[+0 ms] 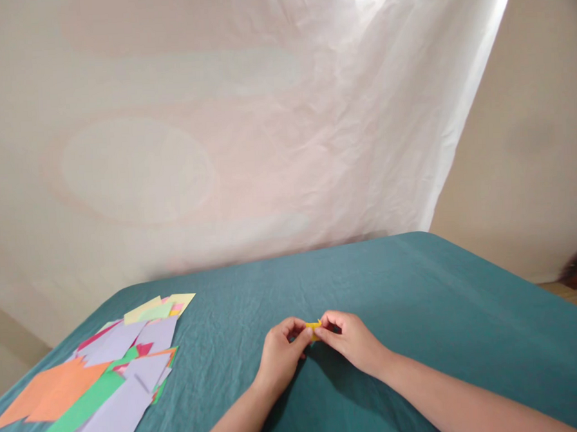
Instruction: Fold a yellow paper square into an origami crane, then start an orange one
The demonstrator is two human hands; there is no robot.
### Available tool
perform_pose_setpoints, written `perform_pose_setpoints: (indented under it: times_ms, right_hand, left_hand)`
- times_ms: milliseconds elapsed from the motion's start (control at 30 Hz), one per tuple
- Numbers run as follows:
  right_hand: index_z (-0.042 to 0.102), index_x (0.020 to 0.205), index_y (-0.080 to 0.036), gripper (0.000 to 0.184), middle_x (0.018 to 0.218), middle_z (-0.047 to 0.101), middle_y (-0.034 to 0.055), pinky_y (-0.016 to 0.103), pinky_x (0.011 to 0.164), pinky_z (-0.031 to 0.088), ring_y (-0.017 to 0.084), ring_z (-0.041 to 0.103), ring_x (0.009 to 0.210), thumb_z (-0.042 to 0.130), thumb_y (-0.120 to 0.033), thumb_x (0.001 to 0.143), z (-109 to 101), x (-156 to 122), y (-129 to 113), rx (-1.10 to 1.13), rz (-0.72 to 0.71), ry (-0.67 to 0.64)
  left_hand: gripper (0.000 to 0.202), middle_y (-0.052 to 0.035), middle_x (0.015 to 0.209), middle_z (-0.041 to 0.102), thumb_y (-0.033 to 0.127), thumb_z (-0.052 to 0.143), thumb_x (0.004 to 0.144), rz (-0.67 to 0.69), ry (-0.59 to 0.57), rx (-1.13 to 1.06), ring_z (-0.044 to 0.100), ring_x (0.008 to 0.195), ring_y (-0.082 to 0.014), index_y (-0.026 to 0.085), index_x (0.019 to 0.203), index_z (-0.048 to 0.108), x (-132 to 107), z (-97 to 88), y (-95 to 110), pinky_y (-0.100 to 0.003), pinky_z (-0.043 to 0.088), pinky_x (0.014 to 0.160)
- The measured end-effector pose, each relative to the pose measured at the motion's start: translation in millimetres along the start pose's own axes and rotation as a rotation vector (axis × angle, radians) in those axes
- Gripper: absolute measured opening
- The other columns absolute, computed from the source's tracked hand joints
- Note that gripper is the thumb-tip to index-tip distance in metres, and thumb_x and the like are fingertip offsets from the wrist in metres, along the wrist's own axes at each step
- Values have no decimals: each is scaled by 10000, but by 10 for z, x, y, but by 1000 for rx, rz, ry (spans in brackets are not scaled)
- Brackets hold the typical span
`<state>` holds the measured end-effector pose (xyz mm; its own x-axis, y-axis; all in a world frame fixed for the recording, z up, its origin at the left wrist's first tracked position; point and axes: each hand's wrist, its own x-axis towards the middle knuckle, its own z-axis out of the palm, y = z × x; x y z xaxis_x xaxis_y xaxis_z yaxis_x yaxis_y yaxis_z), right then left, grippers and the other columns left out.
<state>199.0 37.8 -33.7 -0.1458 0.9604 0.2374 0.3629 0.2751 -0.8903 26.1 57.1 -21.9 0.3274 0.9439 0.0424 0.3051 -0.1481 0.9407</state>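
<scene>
A small piece of folded yellow paper (314, 331) is pinched between my two hands, a little above the green cloth. My left hand (282, 353) grips its left end with thumb and fingertips. At the right end, the thumb and index finger of my right hand (352, 341) close on it. Most of the paper is covered by my fingers, so its full shape cannot be made out. A tiny pointed bit sticks up at its upper right.
A table with a dark green cloth (418, 286) lies under my hands. Loose coloured papers, among them an orange sheet (60, 389), a green sheet (88, 404) and a lilac sheet (115, 412), overlap on the left. A pale curtain (265, 146) hangs behind the table.
</scene>
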Motion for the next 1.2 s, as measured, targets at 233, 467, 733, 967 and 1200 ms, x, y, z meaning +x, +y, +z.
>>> perform_pose_setpoints:
  times_ms: [233, 467, 733, 967, 1200]
  right_hand:
    - [589, 660, -162, 222, 612, 584, -13, 209, 529, 346, 111, 485, 559, 595, -339, 795, 27, 18, -31, 30, 57, -12]
    - [583, 642, -155, 230, 583, 566, -21, 204, 508, 332, 100, 464, 530, 607, -336, 780, 22, 16, 5, 72, 98, -27]
    - [618, 683, -154, 213, 611, 605, -5, 207, 525, 370, 111, 507, 552, 627, -347, 772, 38, 22, 5, 133, 120, -58]
    - [597, 678, -154, 224, 590, 609, 0, 201, 495, 361, 98, 496, 498, 605, -345, 794, 19, 17, -47, 233, 144, -86]
    - [597, 781, -164, 256, 643, 578, -13, 185, 450, 331, 90, 447, 516, 607, -419, 801, -9, 18, 47, 257, 141, -22]
  left_hand:
    - [179, 3, 531, 594, 313, 600, 742, 9, 94, 32, 511, 491, -112, 146, 682, 624, 50, 20, -69, -202, 365, 495]
    - [227, -17, 629, 639, 357, 589, 769, 22, 34, -27, 565, 554, -131, 139, 785, 649, 53, 2, -101, -214, 411, 536]
    - [183, -8, 572, 605, 328, 627, 718, 16, 113, -15, 545, 534, -126, 149, 679, 624, 56, -1, -35, -210, 404, 532]
    - [192, 6, 555, 585, 336, 599, 740, 15, 127, -70, 530, 513, -118, 152, 683, 598, 43, 19, -12, -208, 404, 520]
    - [190, 14, 578, 587, 320, 594, 762, 2, 1, 14, 500, 506, -108, 152, 674, 578, 30, -3, -68, -202, 378, 506]
